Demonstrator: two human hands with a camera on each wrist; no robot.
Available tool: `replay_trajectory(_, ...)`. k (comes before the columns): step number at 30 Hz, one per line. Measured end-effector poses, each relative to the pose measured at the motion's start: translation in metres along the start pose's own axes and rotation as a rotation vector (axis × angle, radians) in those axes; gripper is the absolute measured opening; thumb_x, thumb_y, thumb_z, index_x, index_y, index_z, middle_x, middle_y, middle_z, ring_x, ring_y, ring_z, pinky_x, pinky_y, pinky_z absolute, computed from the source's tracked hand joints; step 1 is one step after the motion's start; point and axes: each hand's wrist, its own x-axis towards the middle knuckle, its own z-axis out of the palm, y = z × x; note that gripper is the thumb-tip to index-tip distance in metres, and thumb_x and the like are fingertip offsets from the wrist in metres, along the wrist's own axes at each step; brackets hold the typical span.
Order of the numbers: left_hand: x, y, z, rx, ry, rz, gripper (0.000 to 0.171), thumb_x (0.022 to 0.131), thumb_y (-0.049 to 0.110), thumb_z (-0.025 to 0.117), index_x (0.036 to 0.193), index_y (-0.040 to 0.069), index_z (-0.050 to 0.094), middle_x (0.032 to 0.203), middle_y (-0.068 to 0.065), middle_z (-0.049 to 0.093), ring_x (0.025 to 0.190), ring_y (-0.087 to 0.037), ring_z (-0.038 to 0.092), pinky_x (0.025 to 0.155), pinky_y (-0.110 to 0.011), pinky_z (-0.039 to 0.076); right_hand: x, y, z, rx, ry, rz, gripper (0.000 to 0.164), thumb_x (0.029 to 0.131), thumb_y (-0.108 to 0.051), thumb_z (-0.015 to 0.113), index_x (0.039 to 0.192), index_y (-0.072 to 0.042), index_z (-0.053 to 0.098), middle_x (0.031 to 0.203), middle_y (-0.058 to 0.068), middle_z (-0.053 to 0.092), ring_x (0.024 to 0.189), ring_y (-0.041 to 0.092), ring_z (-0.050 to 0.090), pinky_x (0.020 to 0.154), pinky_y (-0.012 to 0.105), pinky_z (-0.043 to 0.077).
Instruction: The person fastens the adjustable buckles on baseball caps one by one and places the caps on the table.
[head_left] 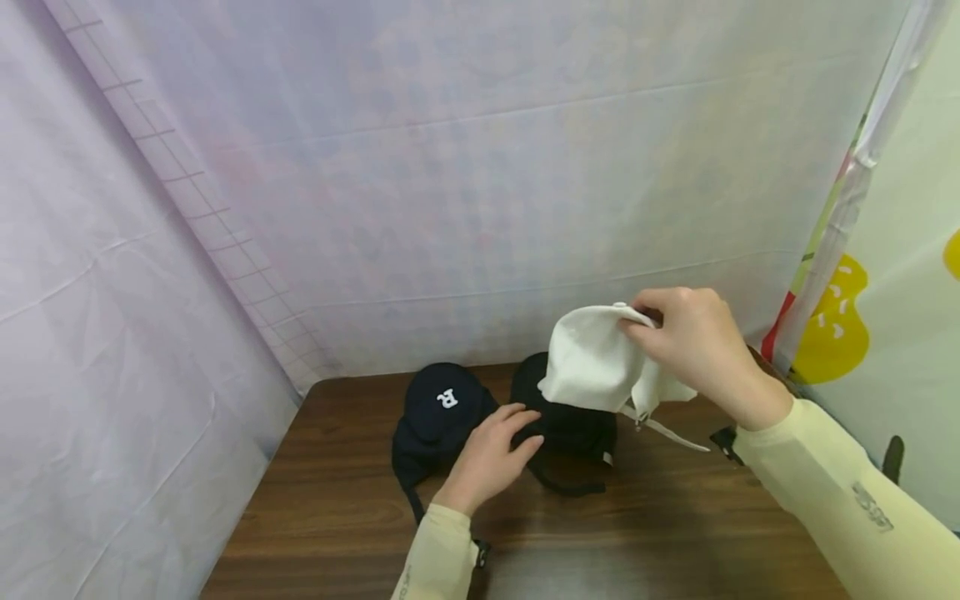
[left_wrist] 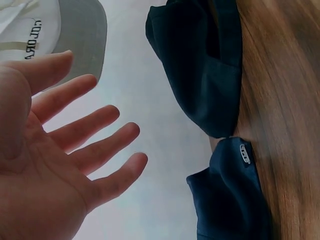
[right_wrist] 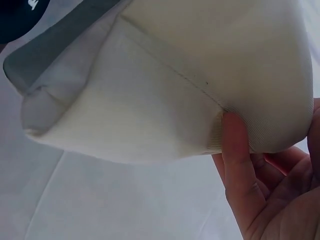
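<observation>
Wood-grain surface (head_left: 322, 500): navy cap (head_left: 431, 421) left, black cap (head_left: 581, 429) right.
Right hand (head_left: 693, 346) pinches white baseball cap (head_left: 592, 358); left hand (head_left: 491, 450) spread wide.

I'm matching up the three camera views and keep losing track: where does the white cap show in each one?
Head: white cap right of centre, held by the right hand.
Left wrist: top left corner, cut off by the frame, its grey brim showing, partly behind the left hand.
Right wrist: large across the upper part, pinched near its lower right edge.
Shared landmark: the pale cloth backdrop, in all three views.
</observation>
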Motion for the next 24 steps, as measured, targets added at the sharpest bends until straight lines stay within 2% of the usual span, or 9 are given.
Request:
replay_trajectory(6, -0.001, -0.005, -0.002, -0.006, 0.019, -0.045, 0.041, 0.102, 0.041, 0.059, 0.138, 0.022, 0.063, 0.149, -0.002, 0.049, 0.133, -0.026, 0.05, 0.105, -0.05, 0.042, -0.001, -0.011, -0.004, 0.008, -0.01, -0.028, 0.007, 0.088, -0.02, 0.077, 0.082, -0.02, 0.074, 0.06, -0.01, 0.057, 0.051, 0.013, 0.045, 0.05, 0.031, 0.036)
replay_trajectory(17, 0.0, -0.006, 0.0, -0.028, 0.035, -0.046, 0.041, 0.101, 0.038, 0.062, 0.136, 0.016, 0.064, 0.147, -0.008, 0.051, 0.132, -0.027, 0.051, 0.103, -0.049, 0.045, -0.009, -0.026, -0.008, 0.036, -0.04, -0.059, 0.009, 0.087, -0.02, 0.078, 0.081, -0.022, 0.073, 0.061, -0.012, 0.057, 0.051, 0.011, 0.047, 0.05, 0.03, 0.038)
replay_trajectory(24, 0.0, -0.009, 0.002, -0.018, 0.044, -0.05, 0.036, 0.101, 0.034, 0.063, 0.134, 0.02, 0.066, 0.146, -0.004, 0.052, 0.132, -0.028, 0.051, 0.104, -0.049, 0.045, -0.015, -0.037, -0.008, 0.076, -0.084, -0.058, 0.01, 0.088, -0.021, 0.079, 0.081, -0.025, 0.073, 0.061, -0.013, 0.056, 0.052, 0.009, 0.046, 0.051, 0.03, 0.039)
